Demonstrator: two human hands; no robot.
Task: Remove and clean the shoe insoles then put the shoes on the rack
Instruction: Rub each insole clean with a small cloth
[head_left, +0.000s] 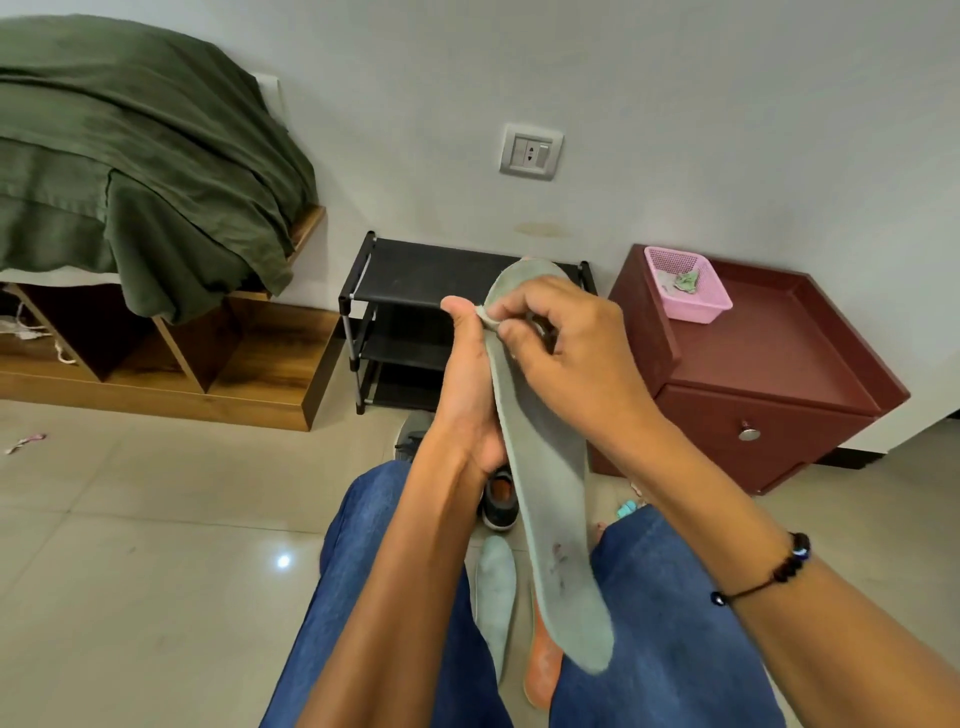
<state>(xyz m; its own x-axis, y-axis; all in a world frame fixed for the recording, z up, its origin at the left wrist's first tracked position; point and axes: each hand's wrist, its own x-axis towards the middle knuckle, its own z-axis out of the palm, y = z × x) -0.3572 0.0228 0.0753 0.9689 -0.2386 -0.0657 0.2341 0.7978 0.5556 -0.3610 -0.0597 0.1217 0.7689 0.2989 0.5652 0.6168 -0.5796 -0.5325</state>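
Head view: I see my left hand (470, 395) gripping a grey insole (550, 499) along its edge, upright between my knees, while my right hand (566, 348) pinches a small cloth (487, 316) against its upper part. Below the hands, a second insole (496, 592) and a shoe (500, 501) lie on the floor (156, 545); behind them stands the black rack (415, 291).
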